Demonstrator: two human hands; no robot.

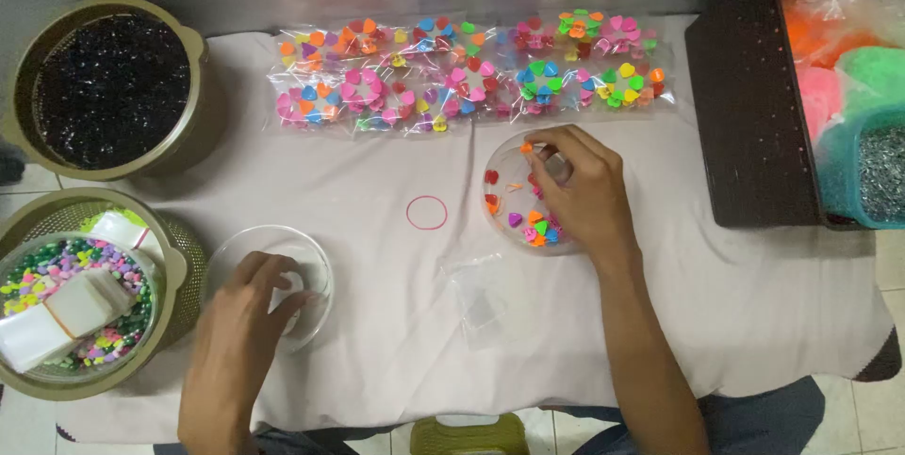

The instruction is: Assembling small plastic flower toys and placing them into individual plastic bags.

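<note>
1. The right hand (577, 186) reached into a clear dish (504, 219) of small coloured heart beads (535, 227). Its fingertips were drawn together over the far rim, seemingly pinching an orange bead, though the grip was partly hidden.
2. The left hand (247, 314) rested on an empty clear dish (316, 262) near the counter's front edge. Its fingers were loosely curled over the rim, holding nothing, probably to steady the dish.
3. A small clear bag (476, 297) lay flat between the two dishes, close to both hands. A pink rubber band (427, 213) lay just beyond it on the white cloth (377, 361) covering the counter.
4. Filled bead packets (471, 73) sat in two rows at the far edge, likely set out of the way.
5. At the left stood a basket of dark beads (113, 87). Nearer was a basket of mixed beads and empty bags (71, 309), within the left hand's reach.
</note>
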